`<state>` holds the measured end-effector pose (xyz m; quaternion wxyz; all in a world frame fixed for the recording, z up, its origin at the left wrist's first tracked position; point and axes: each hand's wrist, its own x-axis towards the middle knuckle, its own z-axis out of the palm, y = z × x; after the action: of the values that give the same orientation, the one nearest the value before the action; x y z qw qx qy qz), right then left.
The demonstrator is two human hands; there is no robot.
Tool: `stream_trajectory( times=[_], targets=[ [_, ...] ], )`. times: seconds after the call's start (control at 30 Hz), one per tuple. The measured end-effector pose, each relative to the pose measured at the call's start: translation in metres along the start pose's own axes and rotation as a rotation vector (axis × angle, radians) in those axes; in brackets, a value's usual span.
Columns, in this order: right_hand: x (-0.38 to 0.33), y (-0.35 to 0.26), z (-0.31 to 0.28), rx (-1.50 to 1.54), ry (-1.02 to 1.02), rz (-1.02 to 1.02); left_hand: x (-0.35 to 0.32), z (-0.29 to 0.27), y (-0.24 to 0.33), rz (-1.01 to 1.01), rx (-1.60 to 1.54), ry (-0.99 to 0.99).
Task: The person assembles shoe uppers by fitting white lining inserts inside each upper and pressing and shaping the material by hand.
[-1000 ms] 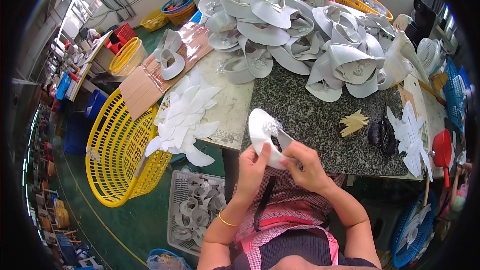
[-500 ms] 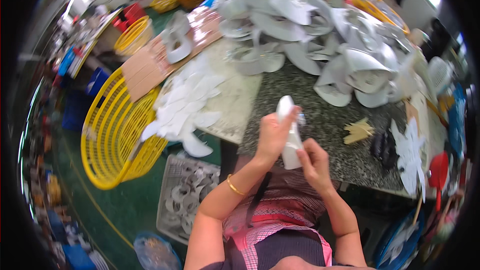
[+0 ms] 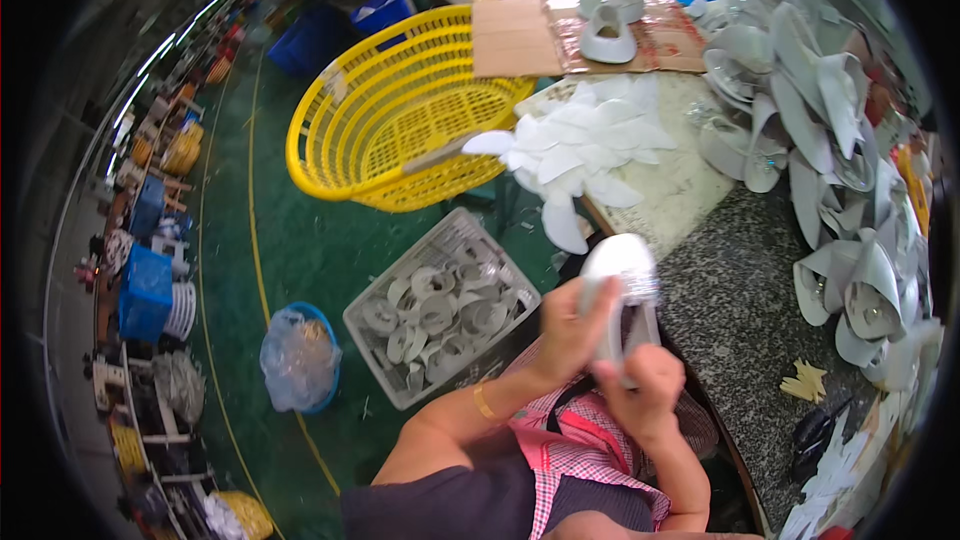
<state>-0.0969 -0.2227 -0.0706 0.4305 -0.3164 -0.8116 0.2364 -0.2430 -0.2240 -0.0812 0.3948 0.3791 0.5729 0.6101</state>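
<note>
A white shoe (image 3: 622, 265) with a glittery band across its front is held up between my two hands, toe pointing away from me and its opening showing. My left hand (image 3: 575, 332) is closed around its left side near the middle. At the heel end, my right hand (image 3: 645, 390) grips the rim with curled fingers; the heel itself is partly covered. Just beyond lies a spread of white sole-shaped pieces (image 3: 600, 135) on the pale part of the table. A big heap of white shoe uppers (image 3: 790, 90) covers the table's far right.
A yellow basket (image 3: 300, 145) stands left of the table, partly under cardboard (image 3: 510, 35) bearing white shoes (image 3: 607, 38). On the green floor are a grey crate (image 3: 372, 364) of curved grey pieces and a bagged blue basin (image 3: 332, 360). Yellowish strips (image 3: 803, 380) lie on the speckled tabletop (image 3: 730, 290).
My view has swung to the left, so the table sits farther right. The shoe, seen edge-on before, is now turned with its top and opening in sight. Both hands still hold it.
</note>
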Motion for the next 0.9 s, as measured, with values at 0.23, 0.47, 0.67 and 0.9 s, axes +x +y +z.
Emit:
stream_trajectory(
  times=[0.23, 0.47, 0.67, 0.9],
  targets=[
    [0.004, 0.003, 0.006, -0.084, -0.194, -0.076, 0.005, -0.118, -0.042, 0.118, 0.236, 0.376],
    [-0.034, 0.05, -0.056, -0.223, -0.169, 0.01, 0.019, -0.191, -0.084, 0.076, 1.537, -0.074],
    [-0.014, 0.06, -0.148, -0.677, 0.111, -0.165, 0.069, -0.05, 0.0, 0.62, 0.868, -0.314],
    [0.016, 0.08, -0.279, -1.031, 0.429, 0.16, 0.099, 0.075, 0.05, 0.904, 0.874, -0.635]
  ],
)
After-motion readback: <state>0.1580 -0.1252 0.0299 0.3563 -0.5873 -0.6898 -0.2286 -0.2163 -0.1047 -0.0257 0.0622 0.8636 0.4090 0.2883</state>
